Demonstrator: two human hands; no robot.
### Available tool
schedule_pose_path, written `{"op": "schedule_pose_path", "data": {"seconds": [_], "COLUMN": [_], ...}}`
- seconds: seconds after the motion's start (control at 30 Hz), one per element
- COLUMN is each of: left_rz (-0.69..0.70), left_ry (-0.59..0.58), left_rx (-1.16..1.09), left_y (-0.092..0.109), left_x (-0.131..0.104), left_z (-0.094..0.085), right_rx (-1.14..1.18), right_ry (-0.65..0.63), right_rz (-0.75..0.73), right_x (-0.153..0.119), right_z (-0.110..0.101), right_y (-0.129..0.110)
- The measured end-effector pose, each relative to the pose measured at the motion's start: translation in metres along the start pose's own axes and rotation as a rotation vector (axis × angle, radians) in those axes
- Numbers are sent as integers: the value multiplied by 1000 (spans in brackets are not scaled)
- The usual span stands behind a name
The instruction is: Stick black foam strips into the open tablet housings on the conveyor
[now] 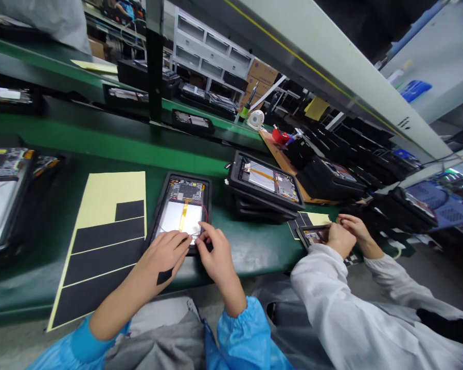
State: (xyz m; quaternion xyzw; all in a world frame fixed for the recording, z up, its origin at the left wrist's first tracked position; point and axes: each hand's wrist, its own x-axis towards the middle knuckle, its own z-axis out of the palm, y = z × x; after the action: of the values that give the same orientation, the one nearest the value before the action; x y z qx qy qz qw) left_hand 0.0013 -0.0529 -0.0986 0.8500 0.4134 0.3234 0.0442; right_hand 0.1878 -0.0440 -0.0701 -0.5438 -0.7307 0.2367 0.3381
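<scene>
An opened tablet-like device (187, 191) lies in a black tray in front of me, showing a circuit board, a white battery and an orange ribbon. My left hand (165, 254) rests over its lower left edge, fingers bent and close together; a small black patch sticks to the back of this hand. At the lower right edge, my right hand (216, 252) has thumb and index finger nearly pinched near a thin wire. Whatever lies between the fingertips is too small to make out. Left of the tray is a yellow sheet (111, 192) with black rectangular pieces.
Stacked black trays (262, 203) with another opened device stand to the right. Further right, a person in white sleeves (326, 277) handles a device (312, 235). Large opened devices (2, 205) lie at the far left. A shelf rail with a dark post (155, 61) crosses behind.
</scene>
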Motion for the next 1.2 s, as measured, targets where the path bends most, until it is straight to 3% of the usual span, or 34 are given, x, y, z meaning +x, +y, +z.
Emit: {"op": "schedule_pose_path", "data": {"seconds": [0.3,0.5,0.63,0.93,1.07,1.2], "left_rz": [14,11,40,-178,-156,-44], "left_ry": [-4,104,75,-13,7,4], "left_rx": [-49,57,169,-2,62,168], "left_y": [-18,-9,2,1,1,3], "left_x": [1,4,11,23,22,21], "left_z": [-10,-8,-9,2,3,4], "right_rx": [-173,-266,-278,-206,-182,-158], "right_ry": [-3,-14,-23,-19,-9,6], "right_rz": [-96,-120,-130,-118,-103,-106], "right_x": [8,6,5,4,3,3], "right_z": [0,2,2,0,0,1], "right_y": [7,8,8,6,6,8]}}
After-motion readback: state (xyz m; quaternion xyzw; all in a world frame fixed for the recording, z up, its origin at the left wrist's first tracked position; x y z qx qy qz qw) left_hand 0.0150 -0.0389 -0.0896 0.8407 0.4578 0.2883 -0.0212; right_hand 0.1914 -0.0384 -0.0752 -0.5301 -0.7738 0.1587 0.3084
